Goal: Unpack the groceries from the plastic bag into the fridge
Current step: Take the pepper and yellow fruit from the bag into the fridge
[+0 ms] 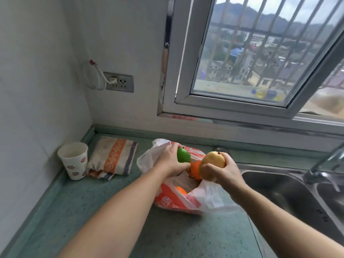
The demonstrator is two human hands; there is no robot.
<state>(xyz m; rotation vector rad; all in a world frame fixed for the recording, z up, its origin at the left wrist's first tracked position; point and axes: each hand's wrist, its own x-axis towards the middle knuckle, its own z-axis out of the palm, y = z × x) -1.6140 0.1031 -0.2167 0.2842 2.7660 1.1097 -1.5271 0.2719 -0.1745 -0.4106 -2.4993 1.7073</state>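
Observation:
A white and orange plastic bag [208, 198] lies open on the green counter [104, 216]. My left hand [170, 161] grips a green fruit [183, 155] above the bag's mouth. My right hand [222, 172] grips a yellow pear [212, 162] just right of it. Between the two hands an orange fruit [195, 169] shows. Another orange [180, 190] lies inside the bag. The fridge is out of view.
A paper cup [73, 160] and a folded striped cloth [113, 157] sit in the counter's left corner. A steel sink [284, 194] with a tap [323, 164] lies to the right. A wall socket [119, 81] and an open window [251, 58] are behind.

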